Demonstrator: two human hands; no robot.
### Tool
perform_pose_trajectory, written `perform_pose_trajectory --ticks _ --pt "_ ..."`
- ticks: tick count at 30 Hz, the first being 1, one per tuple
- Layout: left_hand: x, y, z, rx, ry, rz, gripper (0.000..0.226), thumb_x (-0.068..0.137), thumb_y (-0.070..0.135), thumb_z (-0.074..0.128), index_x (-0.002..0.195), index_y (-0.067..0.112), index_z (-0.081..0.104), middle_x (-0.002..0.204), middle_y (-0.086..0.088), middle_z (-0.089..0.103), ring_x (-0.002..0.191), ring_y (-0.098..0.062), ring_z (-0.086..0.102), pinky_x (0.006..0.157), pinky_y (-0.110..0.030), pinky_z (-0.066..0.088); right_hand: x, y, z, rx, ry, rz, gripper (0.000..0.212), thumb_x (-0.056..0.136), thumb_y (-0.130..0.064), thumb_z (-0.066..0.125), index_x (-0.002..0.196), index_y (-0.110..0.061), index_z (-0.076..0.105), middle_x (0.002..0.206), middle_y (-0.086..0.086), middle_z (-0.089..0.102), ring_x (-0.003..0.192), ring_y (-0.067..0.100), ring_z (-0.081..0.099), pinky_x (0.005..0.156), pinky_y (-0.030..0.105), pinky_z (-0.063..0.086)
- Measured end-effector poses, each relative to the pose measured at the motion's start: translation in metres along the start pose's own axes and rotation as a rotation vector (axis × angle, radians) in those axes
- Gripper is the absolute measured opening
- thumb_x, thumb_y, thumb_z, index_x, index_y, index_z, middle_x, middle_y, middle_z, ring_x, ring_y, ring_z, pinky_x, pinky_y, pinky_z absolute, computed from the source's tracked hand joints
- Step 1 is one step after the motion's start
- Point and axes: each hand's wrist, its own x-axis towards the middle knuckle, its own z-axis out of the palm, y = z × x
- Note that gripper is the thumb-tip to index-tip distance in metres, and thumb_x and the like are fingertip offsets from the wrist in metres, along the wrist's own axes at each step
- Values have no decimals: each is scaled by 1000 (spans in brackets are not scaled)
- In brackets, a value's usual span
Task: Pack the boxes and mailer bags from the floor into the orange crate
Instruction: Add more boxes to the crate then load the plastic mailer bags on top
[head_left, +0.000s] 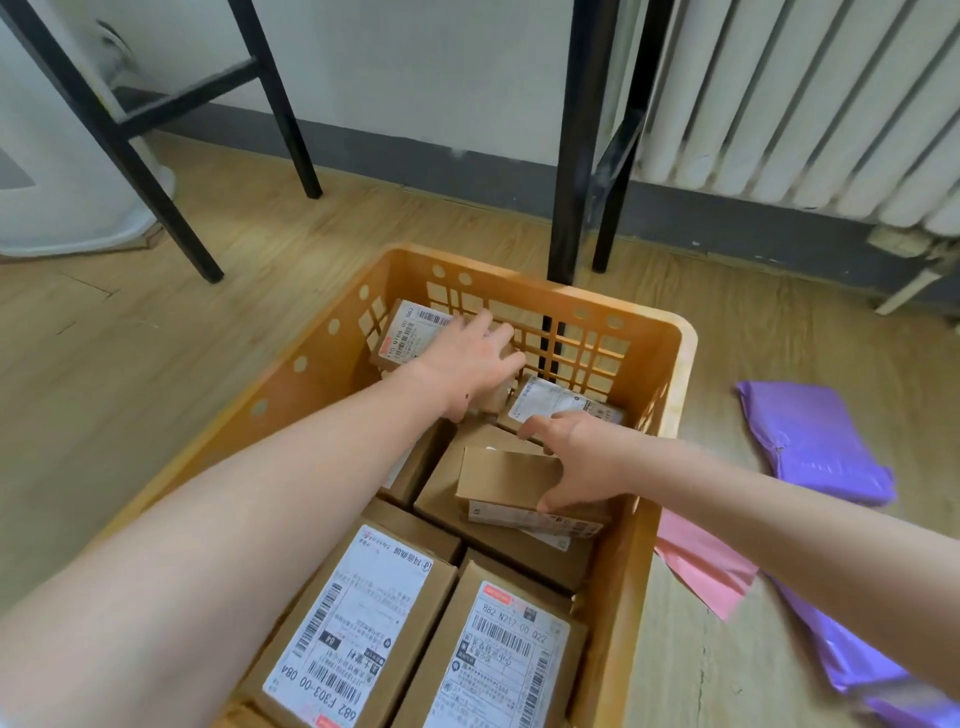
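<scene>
Status at that frame, left to right:

- Orange crate (291, 384) sat on the floor straight ahead, long axis running away from the person. Both arms reached into it.
- Near end was already filled by two labelled boxes (353, 623) side by side.
- Left hand (467, 358) was at the far-left corner, fingers laid fairly straight across the top of a tilted labelled box (410, 332), pressing rather than gripping. Couldn't tell whether the thumb hooked the side.
- Right hand (582, 457) was mid-crate on the right side, thumb on the far edge and fingers on the near edge of a small plain box (506, 480), clamped on it. That box lay on top of other cartons, slightly skewed.
- The hands were apart, each on its own box.
- Key relation: everything unpacked lay right of the crate on the floor. Pink mailer (701, 566) was just beside the right wall. One purple mailer (815, 441) was further right, long axis roughly parallel to the crate. A second purple mailer (841, 660) lay nearer the person, partly under the right forearm.
- My read: the right hand was the nearer one for all three, and the pink one was the shortest reach.
</scene>
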Motion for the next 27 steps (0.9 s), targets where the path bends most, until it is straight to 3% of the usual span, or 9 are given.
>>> perform_pose_trajectory --ticks 4,7,14,17,23,27 --pt "4 10 15 -47 7 43 88 76 9 72 147 19 22 152 -17 22 138 -36 22 112 -51 30 1 0 1 6 -4 -13 82 78 -40 75 145 -27 29 136 3 48 119 20 49 96 32 49" --pt "5 16 26 -262 21 -24 101 78 1 70 153 22 6 159 -14 1 144 -34 14 115 -45 26 0 -1 0 9 -22 -20 81 79 -40 74 145 -27 30 137 3 47 120 20 49 97 33 49" --pt "3 12 58 -269 6 -227 95 87 16 66 152 20 -2 157 -16 0 144 -42 0 115 -56 19 -1 -1 -2 14 -42 -31 80 79 -39 74 145 -27 30 135 3 48 118 20 50 95 31 50" --pt "3 5 62 -256 7 -185 85 90 20 62 153 20 4 158 -14 5 145 -39 -1 117 -55 16 -1 0 -2 14 -46 -35 80 79 -40 74 145 -26 31 134 2 48 118 19 50 94 30 50" --pt "24 -6 48 -193 -5 -103 81 81 7 68 146 18 22 154 -7 22 143 -30 15 112 -55 27 -2 -1 -2 14 -37 -35 79 79 -39 75 144 -26 32 132 3 49 115 19 51 92 29 51" --pt "42 -18 39 -118 -26 -76 81 73 22 75 141 20 32 144 -8 38 135 -30 28 109 -54 32 -3 0 -2 11 -32 -52 79 79 -39 74 144 -25 31 130 3 49 108 17 51 88 28 51"
